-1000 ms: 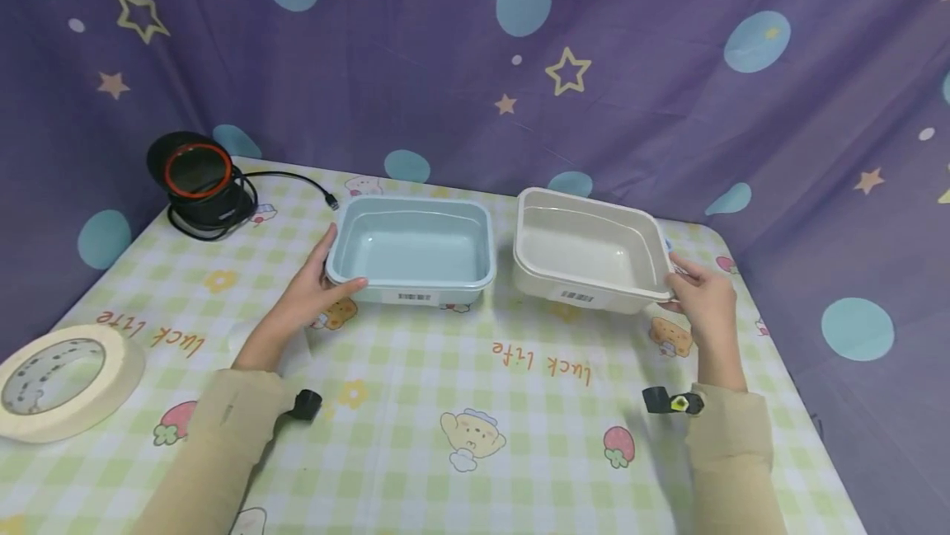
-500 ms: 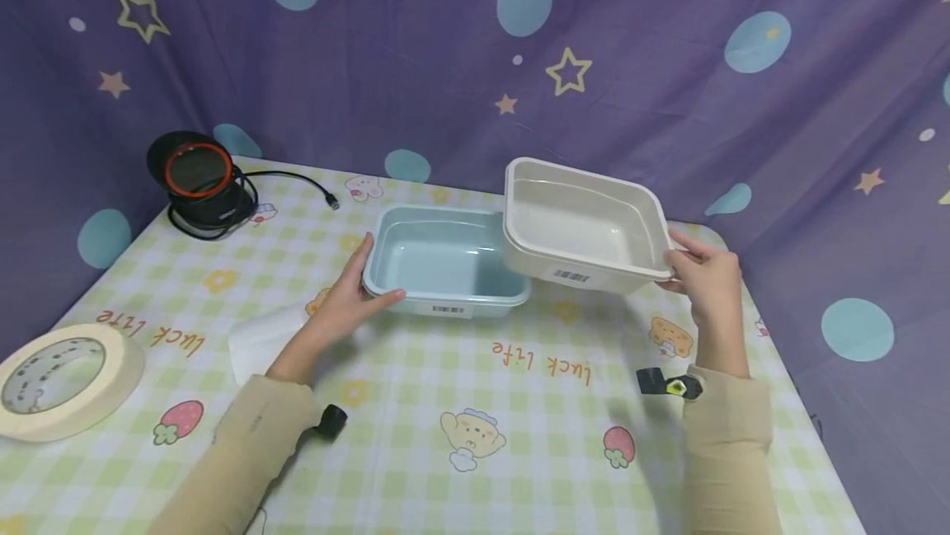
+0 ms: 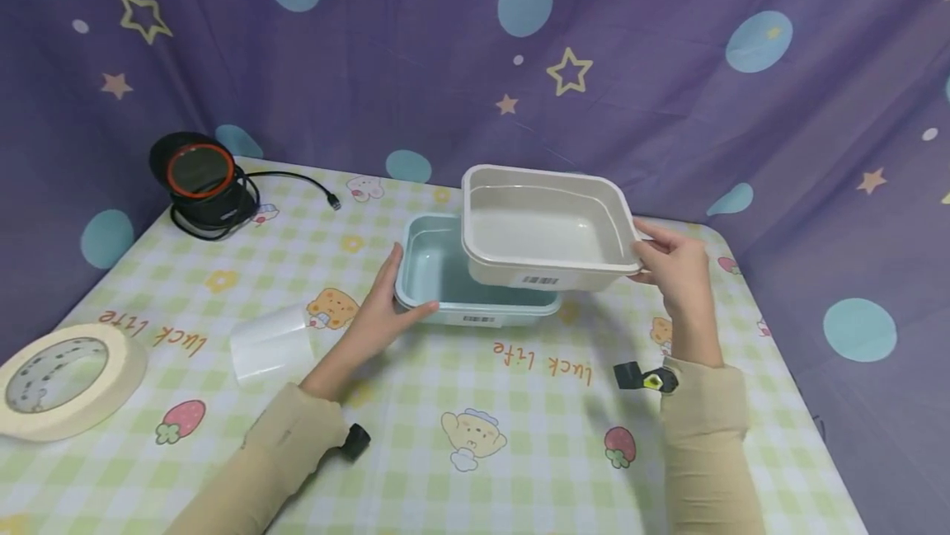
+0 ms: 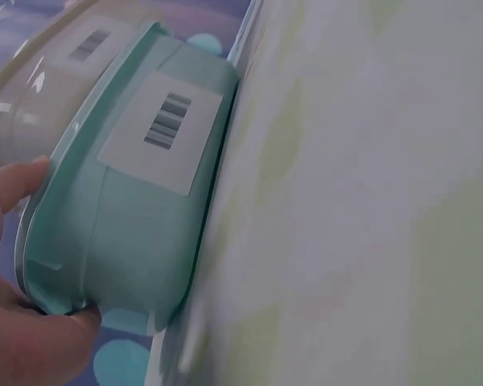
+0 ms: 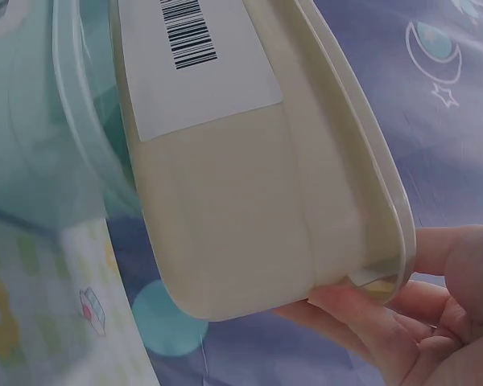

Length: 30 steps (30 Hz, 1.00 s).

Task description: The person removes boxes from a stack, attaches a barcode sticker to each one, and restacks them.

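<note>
A light blue plastic bin [image 3: 482,310] stands on the table, with my left hand [image 3: 371,322] gripping its left end. The thumb lies along the front rim. My right hand [image 3: 677,269] pinches the right rim of a cream-white bin [image 3: 549,259], which hangs raised and slightly tilted over the blue one. Part of the blue bin's inside is hidden behind it. In the left wrist view a barcode label [image 4: 167,125] marks the blue bin's side. The right wrist view has my fingers [image 5: 362,322] at the white bin's end, below its rim.
At the front left lies a wide roll of masking tape [image 3: 74,387]. A clear plastic piece [image 3: 270,345] lies beside my left forearm. A black device with an orange ring [image 3: 200,176] and a cable [image 3: 297,178] sits at the back left. A purple curtain [image 3: 416,49] hangs behind.
The blue bin has slid right and slightly nearer with my left hand. My right hand has raised the white bin and moved it left over the blue one. The clear piece has come into view.
</note>
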### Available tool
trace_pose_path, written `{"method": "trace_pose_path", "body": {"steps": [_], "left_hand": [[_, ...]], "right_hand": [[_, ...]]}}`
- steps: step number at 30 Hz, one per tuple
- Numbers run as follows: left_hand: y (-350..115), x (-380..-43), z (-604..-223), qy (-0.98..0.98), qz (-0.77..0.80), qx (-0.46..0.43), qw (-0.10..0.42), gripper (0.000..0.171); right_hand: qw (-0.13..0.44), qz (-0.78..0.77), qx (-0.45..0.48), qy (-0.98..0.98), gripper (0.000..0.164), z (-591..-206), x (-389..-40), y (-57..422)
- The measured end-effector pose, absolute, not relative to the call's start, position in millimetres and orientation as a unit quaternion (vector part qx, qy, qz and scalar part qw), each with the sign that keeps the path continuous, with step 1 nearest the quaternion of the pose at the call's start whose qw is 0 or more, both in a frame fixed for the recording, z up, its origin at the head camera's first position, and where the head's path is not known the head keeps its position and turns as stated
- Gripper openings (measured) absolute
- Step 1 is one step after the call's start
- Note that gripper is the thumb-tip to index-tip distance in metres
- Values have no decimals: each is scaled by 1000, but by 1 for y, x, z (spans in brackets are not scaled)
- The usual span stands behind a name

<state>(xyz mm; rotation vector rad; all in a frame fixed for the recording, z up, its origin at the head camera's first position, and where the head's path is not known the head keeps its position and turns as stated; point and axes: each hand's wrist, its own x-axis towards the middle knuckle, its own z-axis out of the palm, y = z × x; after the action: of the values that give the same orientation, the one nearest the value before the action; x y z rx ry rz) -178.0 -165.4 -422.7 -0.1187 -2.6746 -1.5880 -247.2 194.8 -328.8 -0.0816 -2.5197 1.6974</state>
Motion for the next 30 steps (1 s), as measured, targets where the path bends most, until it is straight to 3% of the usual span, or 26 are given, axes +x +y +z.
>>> {"method": "trace_pose_path", "body": {"steps": [30], "left_hand": [[-150, -176, -426, -840, -538, -65, 45, 109]], "right_hand": [[18, 539, -15, -842, 42, -332, -239, 149]]}}
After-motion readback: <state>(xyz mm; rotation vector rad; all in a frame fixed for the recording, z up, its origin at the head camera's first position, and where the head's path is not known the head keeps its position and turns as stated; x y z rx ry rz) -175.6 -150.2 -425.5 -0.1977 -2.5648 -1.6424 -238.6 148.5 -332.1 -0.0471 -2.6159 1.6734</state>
